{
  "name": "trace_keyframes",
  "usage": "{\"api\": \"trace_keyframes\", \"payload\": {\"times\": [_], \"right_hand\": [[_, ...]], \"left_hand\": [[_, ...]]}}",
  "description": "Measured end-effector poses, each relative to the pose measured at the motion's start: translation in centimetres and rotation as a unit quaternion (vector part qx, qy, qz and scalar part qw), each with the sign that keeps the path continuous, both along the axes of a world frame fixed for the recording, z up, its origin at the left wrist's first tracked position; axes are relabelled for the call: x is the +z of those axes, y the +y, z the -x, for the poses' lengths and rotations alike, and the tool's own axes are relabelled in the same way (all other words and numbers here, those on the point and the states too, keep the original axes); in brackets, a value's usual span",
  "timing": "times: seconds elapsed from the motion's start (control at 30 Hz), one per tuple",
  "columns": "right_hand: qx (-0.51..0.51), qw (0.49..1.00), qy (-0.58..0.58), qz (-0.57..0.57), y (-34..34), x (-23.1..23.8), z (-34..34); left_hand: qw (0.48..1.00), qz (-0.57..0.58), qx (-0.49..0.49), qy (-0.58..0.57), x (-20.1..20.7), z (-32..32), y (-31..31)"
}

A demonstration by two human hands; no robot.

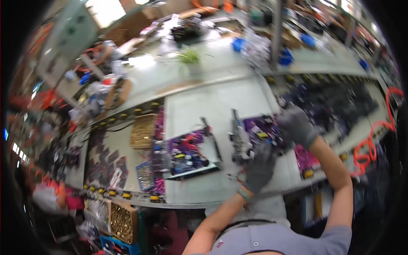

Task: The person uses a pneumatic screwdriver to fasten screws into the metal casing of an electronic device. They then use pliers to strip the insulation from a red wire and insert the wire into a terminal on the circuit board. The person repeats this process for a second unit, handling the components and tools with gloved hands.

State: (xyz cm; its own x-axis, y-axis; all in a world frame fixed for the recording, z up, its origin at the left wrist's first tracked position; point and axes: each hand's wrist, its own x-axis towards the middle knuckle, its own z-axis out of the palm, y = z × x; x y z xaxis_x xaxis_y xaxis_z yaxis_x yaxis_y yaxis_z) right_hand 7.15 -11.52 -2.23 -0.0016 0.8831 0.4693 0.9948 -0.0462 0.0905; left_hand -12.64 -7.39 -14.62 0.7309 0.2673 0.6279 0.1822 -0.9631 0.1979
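An electronic assembly [262, 131] with a purple base, wires and a yellow part lies on the pale worktop in front of me. Along its left side runs a dark, upright-looking strip [236, 131]. My left hand [260, 169], in a grey glove, rests at the assembly's near edge with its fingers stretched forward. At the right edge, my right hand [296, 124], also gloved in grey, has its fingers curled; whatever they hold is hidden and blurred. To the left sits a second open unit [189, 154] with purple boards, red wires and a yellow part in a pale frame.
Rows of yellow-and-black rollers [112, 192] border the bench. On the left are a box of brass-coloured pieces [143, 131] and a blue tray [145, 176]. Dark parts [340, 106] pile up at right, near a coiled orange hose [364, 155]. A plant [189, 57] stands behind.
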Motion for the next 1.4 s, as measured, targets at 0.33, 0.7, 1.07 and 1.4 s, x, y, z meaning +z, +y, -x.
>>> {"api": "trace_keyframes", "payload": {"times": [0.33,0.7,1.07,1.4], "right_hand": [[-0.003,0.997,0.038,0.069,-1.1,0.7,0.0],[-0.017,0.996,0.017,0.086,-1.2,0.9,-0.1],[0.03,0.986,0.012,0.161,-0.3,1.0,-0.6],[0.023,0.981,0.191,0.025,-0.8,-0.3,-1.6]], "left_hand": [[0.997,-0.056,-0.04,-0.026,1.3,-0.3,0.4],[0.998,-0.054,-0.021,-0.025,1.5,-0.3,0.5],[0.997,-0.068,-0.021,-0.026,1.2,-0.4,0.2],[0.995,0.034,-0.09,-0.039,3.8,0.5,-0.2]]}}
